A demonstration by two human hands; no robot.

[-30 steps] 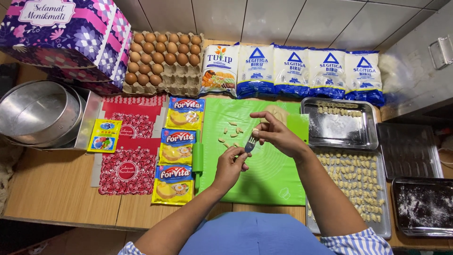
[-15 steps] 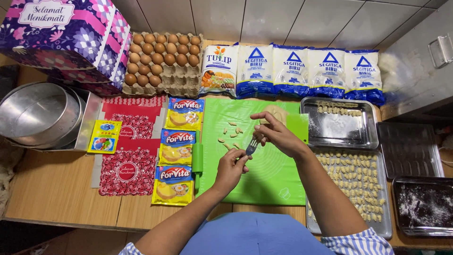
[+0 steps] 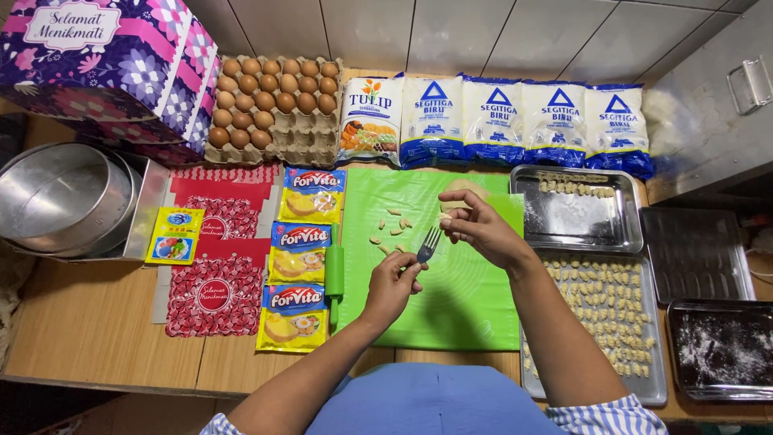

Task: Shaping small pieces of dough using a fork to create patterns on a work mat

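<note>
We're working over the green silicone mat (image 3: 451, 298), both hands above its upper middle. Our left hand (image 3: 392, 283) is closed round the handle of a metal fork (image 3: 427, 244), tines pointing up-right twd the other hand. Our right hand (image 3: 481, 228) sits just above-right of the tines, fingers pinched narrow on a small bit of dough (image 3: 444, 219); the bit is mostly hidden by the fingertips, so can't tell if it touches the fork. Behind that hand, a pale lump of dough (image 3: 460, 188) lies on the mat near its top edge. Left of the fork, several small shaped dough pieces (image 3: 394, 224) are scattered on the mat, apart from each other.

Right of the mat: a steel tray (image 3: 620, 234) w/ flour dusting and a short row of pieces along its far edge; below it, a longer tray (image 3: 654, 379) packed w/ rows of the same pieces. Farther right, two more trays, the near one (image 3: 719, 348) dark and floured.

Left of the mat: a green rolling pin (image 3: 334, 278) along its edge, then three yellow margarine sachets (image 3: 300, 256) in a column, red patterned boxes (image 3: 213, 294), round cake tins (image 3: 60, 197). Along the back wall: egg tray (image 3: 274, 109), five flour bags (image 3: 499, 121), a floral gift box (image 3: 105, 64).
</note>
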